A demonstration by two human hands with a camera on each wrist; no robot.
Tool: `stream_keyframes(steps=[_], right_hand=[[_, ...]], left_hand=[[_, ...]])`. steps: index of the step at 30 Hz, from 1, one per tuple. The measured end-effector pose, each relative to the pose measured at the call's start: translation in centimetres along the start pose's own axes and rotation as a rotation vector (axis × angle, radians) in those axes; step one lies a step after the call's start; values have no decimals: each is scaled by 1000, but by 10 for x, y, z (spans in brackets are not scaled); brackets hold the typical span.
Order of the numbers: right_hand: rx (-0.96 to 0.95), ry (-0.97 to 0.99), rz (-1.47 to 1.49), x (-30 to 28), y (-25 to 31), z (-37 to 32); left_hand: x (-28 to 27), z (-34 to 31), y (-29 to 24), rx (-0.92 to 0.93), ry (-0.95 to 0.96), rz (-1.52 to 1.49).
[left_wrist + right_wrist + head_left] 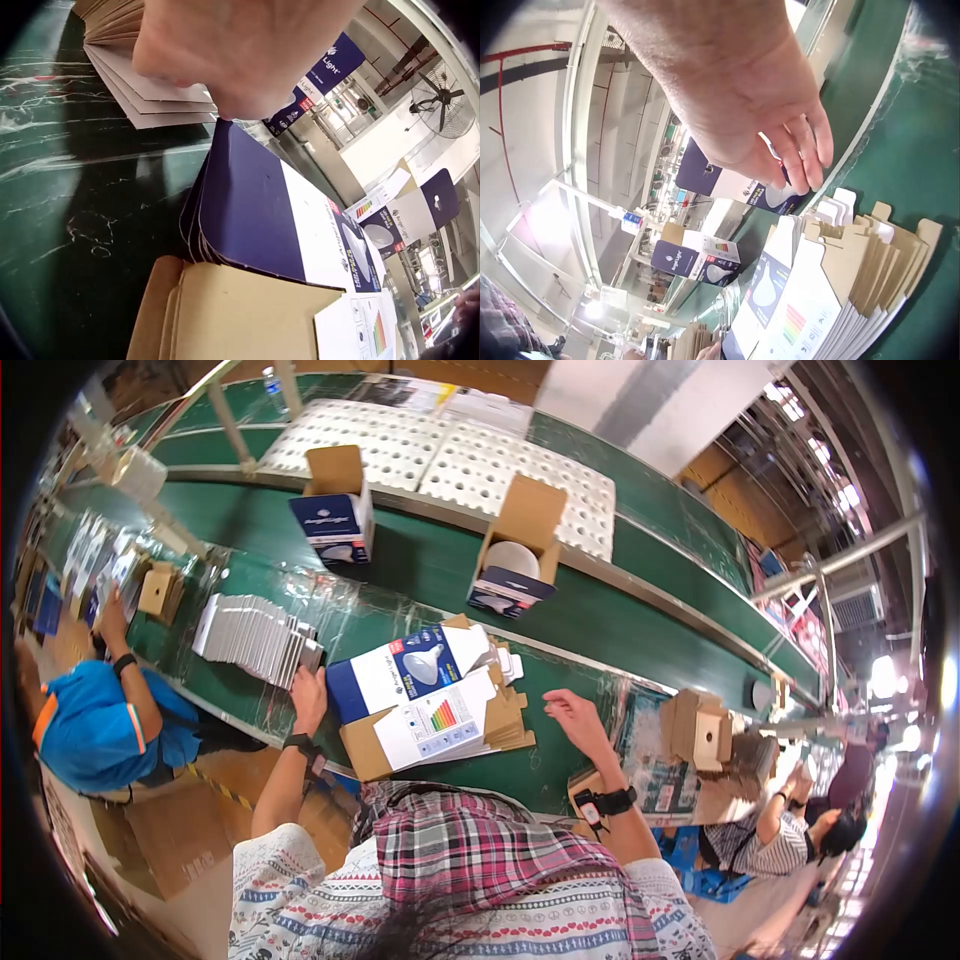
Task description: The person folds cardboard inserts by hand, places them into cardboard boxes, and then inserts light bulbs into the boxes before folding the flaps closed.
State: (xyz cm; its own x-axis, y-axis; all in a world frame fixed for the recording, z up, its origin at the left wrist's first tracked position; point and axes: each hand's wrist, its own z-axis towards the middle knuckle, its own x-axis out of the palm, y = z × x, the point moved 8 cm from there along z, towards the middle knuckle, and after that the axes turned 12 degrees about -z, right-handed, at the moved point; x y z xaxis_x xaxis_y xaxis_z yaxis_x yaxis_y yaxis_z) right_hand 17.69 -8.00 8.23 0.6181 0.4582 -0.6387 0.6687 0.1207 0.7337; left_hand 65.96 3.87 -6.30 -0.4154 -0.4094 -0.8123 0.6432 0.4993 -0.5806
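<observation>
Flat printed cartons [425, 695] [255, 195] [780, 307] lie stacked on the green bench in front of the person. At the stack's left end, the left hand [309, 700] [240, 60] has its fingers bent and appears to pinch the corner of the top carton's dark blue flap; the fingertips are partly hidden. Just left of that hand is a fanned row of folded card inserts [255, 640] [142, 97]. The right hand [580, 725] [742, 105] is raised to the right of the stack, fingers loosely extended and holding nothing.
Two opened cartons [340, 525] [510, 565] stand on the belt beyond the bench, the right one holding a white round item. White perforated trays [440, 455] lie behind. Brown card pieces [700, 735] are at right. Other people work at left [110, 710] and right [780, 830].
</observation>
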Motion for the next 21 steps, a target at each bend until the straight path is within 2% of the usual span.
stream_keyframes(steps=[3,5,6,7,11,13,15,16,18,19,21], right_hand=[[-9,39,-9,18,-3,-2],[3,51,2,26,-6,-3],[4,64,-10,31,-8,-4],[7,75,-19,35,-9,-3],[17,155,-150,51,-7,-5],[-11,172,-111,61,0,-6],[-27,213,-102,72,4,-9],[-30,233,-113,76,4,-12],[-101,242,-142,79,11,-15],[-167,234,-158,79,16,-19],[-165,266,-184,79,15,-27]], left_hand=[[-1,12,9,-95,98,-14],[-7,21,8,-51,63,-52],[-8,24,3,-110,128,-31],[-10,29,0,95,-58,-47],[-5,19,-48,235,135,-268],[-3,11,-74,167,267,-396],[-11,9,-98,221,226,-473],[-8,11,-101,241,211,-476],[-5,14,-112,197,322,-497],[2,16,-111,291,356,-412],[16,16,-113,416,516,-277]])
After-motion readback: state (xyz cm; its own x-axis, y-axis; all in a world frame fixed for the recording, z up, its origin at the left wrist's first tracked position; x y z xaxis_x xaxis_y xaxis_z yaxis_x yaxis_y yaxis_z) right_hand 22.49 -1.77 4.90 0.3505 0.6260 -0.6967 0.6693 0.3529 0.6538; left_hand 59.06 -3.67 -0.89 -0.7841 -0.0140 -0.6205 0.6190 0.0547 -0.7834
